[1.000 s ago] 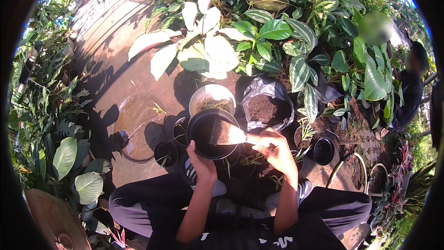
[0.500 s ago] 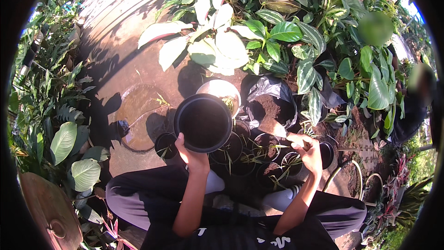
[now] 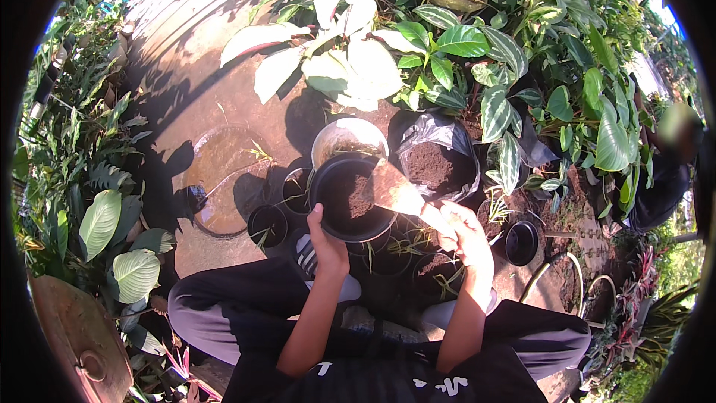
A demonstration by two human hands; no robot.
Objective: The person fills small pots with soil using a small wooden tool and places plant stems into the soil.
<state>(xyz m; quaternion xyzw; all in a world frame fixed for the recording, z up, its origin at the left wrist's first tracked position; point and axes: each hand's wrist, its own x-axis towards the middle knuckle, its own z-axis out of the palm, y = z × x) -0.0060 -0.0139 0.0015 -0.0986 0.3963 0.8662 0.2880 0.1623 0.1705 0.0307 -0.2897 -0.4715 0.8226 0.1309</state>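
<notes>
My left hand [image 3: 328,245] grips the near-left rim of a round black plant pot [image 3: 325,192], its thumb on the edge. The pot is tilted so that its inside shows, with brown soil [image 3: 352,209] in it. In my right hand [image 3: 465,234], a trowel [image 3: 395,189] is held by its pale handle. Its broad, soil-stained blade reaches over the pot's right rim. Just beyond the trowel stands an open black plastic bag [image 3: 471,151] of dark soil. Behind the pot is a white pot [image 3: 349,134], partly covered by it.
Several small black pots with thin seedlings surround my feet, including one at left [image 3: 268,227]. Another black pot [image 3: 520,243] stands at right, near a pale hose [image 3: 538,275]. Leafy plants [image 3: 496,60] crowd the far side. Another person [image 3: 664,186] is at the right edge.
My right hand has brought the trowel left, from beside the soil bag to over the pot. The pot has shifted right, and the soil inside it shows more clearly.
</notes>
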